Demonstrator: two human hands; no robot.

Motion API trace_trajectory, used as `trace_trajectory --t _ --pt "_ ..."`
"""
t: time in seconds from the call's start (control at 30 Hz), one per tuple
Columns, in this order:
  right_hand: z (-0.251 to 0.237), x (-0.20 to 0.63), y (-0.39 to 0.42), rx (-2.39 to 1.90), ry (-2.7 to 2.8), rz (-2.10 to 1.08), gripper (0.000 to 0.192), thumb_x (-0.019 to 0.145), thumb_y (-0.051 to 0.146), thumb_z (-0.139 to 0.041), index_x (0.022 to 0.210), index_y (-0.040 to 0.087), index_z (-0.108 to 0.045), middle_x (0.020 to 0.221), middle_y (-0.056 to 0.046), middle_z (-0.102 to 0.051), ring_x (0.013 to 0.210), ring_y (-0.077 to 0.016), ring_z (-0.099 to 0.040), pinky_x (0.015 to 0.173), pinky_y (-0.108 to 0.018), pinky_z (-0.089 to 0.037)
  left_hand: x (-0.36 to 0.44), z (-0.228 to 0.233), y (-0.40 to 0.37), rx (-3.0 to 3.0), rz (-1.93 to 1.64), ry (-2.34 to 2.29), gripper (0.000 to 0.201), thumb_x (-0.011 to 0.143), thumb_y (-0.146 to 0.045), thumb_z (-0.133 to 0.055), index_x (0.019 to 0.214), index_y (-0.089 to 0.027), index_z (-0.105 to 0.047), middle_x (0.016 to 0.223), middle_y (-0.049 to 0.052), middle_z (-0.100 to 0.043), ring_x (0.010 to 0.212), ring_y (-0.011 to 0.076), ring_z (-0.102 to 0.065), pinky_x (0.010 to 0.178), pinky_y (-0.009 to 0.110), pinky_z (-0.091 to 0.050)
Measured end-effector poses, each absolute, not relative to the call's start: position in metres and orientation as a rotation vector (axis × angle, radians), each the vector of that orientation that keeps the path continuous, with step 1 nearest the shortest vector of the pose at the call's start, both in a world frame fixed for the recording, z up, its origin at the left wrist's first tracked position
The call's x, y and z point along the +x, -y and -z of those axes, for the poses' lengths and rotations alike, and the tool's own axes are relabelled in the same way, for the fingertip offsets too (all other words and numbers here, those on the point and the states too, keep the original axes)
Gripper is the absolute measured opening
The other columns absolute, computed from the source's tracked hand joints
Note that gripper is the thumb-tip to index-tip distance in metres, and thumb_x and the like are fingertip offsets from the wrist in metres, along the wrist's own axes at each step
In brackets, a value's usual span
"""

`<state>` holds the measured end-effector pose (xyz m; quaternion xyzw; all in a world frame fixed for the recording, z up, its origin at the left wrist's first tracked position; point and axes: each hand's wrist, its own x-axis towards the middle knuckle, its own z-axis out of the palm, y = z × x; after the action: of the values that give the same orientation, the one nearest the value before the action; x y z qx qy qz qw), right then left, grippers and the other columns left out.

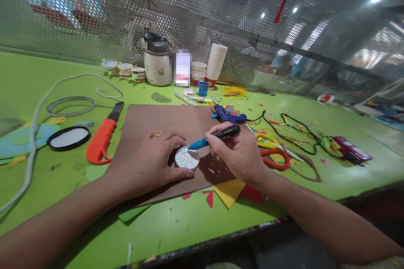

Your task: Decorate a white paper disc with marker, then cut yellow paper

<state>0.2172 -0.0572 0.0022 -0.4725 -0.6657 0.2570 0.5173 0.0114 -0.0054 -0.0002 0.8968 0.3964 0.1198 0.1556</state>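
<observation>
My left hand (158, 157) curls its thumb and fingers around the edge of a small round white disc (184, 160), marked with dark crossing lines and blue dots. In my right hand (235, 151) is a blue marker pen (202, 142) with a black end, held in a writing grip. Its tip meets or hovers just over the disc's upper right; I cannot tell which. Under both hands lies a brown sheet of board (151, 117). A blue glue gun (227, 114) rests on the board's far right corner, just beyond my right hand.
Left of the board lie an orange-handled saw (102, 141), a black-rimmed oval (68, 138) and a white cable (33, 134). Red-handled scissors (277, 159) lie right. Behind stand a flask (157, 61), stacked paper cups (216, 65) and a blue paint jar (202, 88). Paper scraps are scattered about.
</observation>
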Motion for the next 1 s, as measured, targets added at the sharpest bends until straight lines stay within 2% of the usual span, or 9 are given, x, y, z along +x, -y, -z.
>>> trace_trajectory --t 0.5,0.73,1.0 --pt "0.0019 0.2167 0.0561 -1.117 1.637 -0.670 0.014 0.091 0.032 -0.063 0.087 0.019 -0.061 0.064 0.004 -0.058 0.052 -0.0093 -0.053 0.052 -0.023 -0.046 0.0103 0.0002 0.0068 2.572 -0.335 -1.134 0.058 0.073 -0.060 -0.070 0.114 -0.019 -0.066 0.126 0.010 -0.064 0.114 0.0350 -0.057 0.099 0.050 -0.042" --pt "-0.0040 0.2180 0.0571 -1.149 1.592 -0.563 0.012 0.089 0.030 -0.064 0.086 0.018 -0.063 0.063 0.003 -0.060 0.052 -0.0104 -0.055 0.053 -0.024 -0.048 0.0099 -0.0002 0.0057 2.588 -0.347 -1.130 0.056 0.073 -0.060 -0.070 0.112 -0.020 -0.066 0.125 0.010 -0.065 0.112 0.0344 -0.058 0.098 0.051 -0.042" --pt "0.0004 0.2161 0.0567 -1.122 1.608 -0.672 0.014 0.090 0.032 -0.064 0.087 0.019 -0.062 0.063 0.004 -0.057 0.052 -0.0098 -0.053 0.053 -0.023 -0.048 0.0105 0.0015 0.0051 2.580 -0.320 -1.130 0.057 0.073 -0.062 -0.068 0.113 -0.022 -0.065 0.127 0.009 -0.064 0.113 0.0342 -0.057 0.098 0.049 -0.042"
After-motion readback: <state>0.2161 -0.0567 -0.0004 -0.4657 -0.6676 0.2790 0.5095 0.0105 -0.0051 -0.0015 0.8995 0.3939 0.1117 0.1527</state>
